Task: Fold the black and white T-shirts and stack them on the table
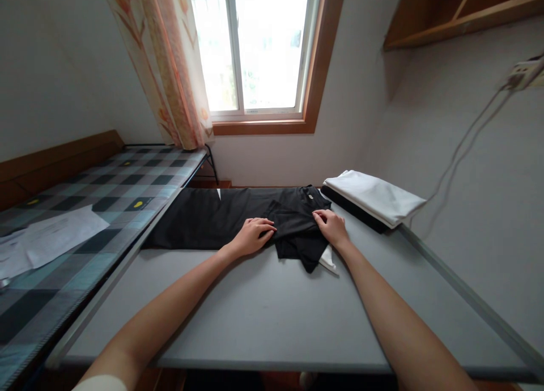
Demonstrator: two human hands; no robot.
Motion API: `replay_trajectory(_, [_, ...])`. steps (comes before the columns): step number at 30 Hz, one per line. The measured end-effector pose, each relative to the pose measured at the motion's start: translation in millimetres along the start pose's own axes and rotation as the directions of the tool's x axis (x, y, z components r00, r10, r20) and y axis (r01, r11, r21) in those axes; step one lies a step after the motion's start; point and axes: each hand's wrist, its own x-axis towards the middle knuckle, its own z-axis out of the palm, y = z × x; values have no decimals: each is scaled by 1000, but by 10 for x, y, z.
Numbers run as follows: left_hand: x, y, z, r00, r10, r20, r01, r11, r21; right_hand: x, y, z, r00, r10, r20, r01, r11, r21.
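A black T-shirt [212,215] lies on the grey table, stretched out sideways with its collar and label at the right. Its near right part is folded over, and the sleeve [300,252] hangs down toward me. At the middle of the shirt, my left hand [254,235] has its fingers bent and closed on the cloth at the fold. Farther right, below the collar, my right hand [332,226] pinches the shirt between thumb and fingers. A white cloth corner [328,260] pokes out from beneath the sleeve. The fingertips partly hide the cloth they grip.
Folded white cloth [374,195] rests on folded black cloth [357,209] at the table's back right. To the left stands a bed [161,164] with checked covering and papers [55,235] on it. The table [263,311] meets the wall on the right; a cable [463,139] hangs there.
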Motion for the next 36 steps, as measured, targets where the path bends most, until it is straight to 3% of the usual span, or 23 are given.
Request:
replay_trajectory(6, [-14,-28,-46,997,53,47,-56,996,67,-6,-19,-3,1000,20,4,-20,1000,-22])
replay_trajectory(10, [-43,-13,-14,998,69,15,-70,990,122,-10,-10,-10,1000,14,20,-14,1000,8])
replay_trajectory(13, [-60,-4,9,996,84,-1,-83,986,148,-19,-49,-42,1000,-5,7,6,998,-62])
replay_trajectory(18, [-74,-11,28,997,69,24,-73,975,209,-72,-335,-83,968,-249,-37,241,959,-150])
replay_trajectory(21, [-73,-32,39,996,58,67,-73,969,237,-132,-520,-19,903,-419,92,427,900,-86])
replay_trajectory(23, [-71,-46,45,995,48,92,-69,969,238,-171,-574,45,860,-469,200,488,871,-59])
replay_trajectory(25, [-68,-57,47,994,41,105,-65,970,234,-197,-567,98,851,-437,292,474,878,-67])
replay_trajectory(29, [-64,-70,46,993,38,113,-64,970,235,-193,-470,111,870,-245,428,340,926,-162])
replay_trajectory(33, [-67,-59,50,992,23,121,-53,966,252,-144,-402,23,861,-113,497,270,928,-257])
replay_trajectory(36, [-59,-52,43,991,3,134,-38,965,258,-111,-337,-67,847,-104,522,273,927,-258])
